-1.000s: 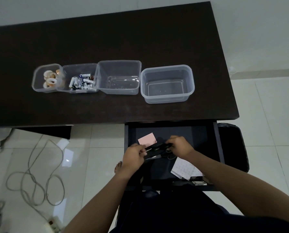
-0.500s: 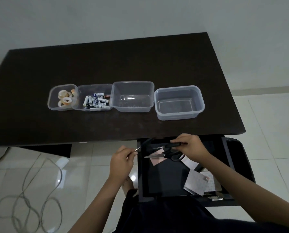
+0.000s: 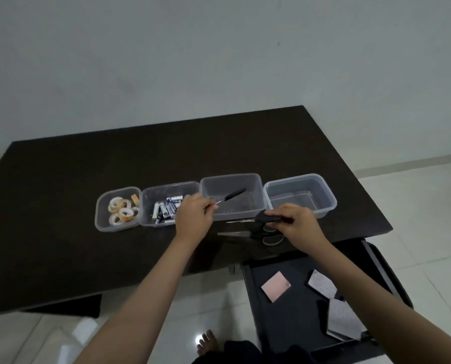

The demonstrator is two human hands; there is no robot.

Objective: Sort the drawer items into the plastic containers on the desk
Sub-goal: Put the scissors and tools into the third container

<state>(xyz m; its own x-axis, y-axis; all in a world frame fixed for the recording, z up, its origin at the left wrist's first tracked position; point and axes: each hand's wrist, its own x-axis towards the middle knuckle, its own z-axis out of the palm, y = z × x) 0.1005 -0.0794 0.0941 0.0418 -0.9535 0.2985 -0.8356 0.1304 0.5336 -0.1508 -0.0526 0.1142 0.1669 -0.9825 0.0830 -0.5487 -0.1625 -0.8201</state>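
scissors (image 3: 261, 233) and a black-handled tool (image 3: 231, 194) have been lifted out of the drawer (image 3: 292, 306) to the frame centre. the tool is pinched by the left hand (image 3: 194, 215) over the third container (image 3: 233, 197); the scissors are gripped by the right hand (image 3: 295, 223) above the bench (image 3: 61, 206). dropping seems next.

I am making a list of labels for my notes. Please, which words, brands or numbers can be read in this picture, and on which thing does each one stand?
None can be read.
Batteries in the second container: blue and white label print, too small and blurred to read.
Tape rolls: no print visible.
White paper in the drawer: faint marks, unreadable.
Pink notepad: blank.
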